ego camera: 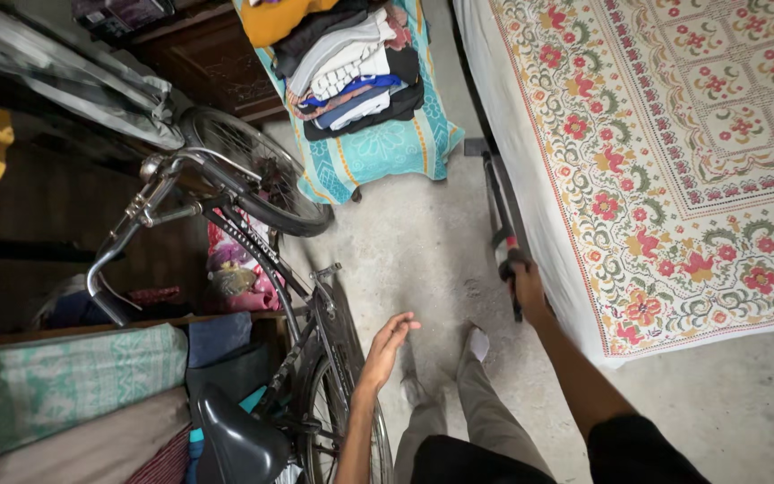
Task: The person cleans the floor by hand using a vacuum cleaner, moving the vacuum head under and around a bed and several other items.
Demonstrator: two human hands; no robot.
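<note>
My right hand (523,285) is closed around the red-and-black upper end of a long dark handle (498,206). The handle runs away from me along the edge of the bed (530,161), and its far end (476,147) rests on the concrete floor near the bed's corner. My left hand (389,345) hangs free over the floor with its fingers loosely apart and holds nothing. It is close to the rear wheel (329,394) of a black bicycle. My legs and feet (472,345) show below, standing on the floor.
A black bicycle (235,233) leans at the left, its saddle (239,439) near me. A floral bedsheet (674,152) covers the bed at right. A pile of folded clothes (351,63) sits on a turquoise-covered stand ahead. Bundles and cloth lie at lower left.
</note>
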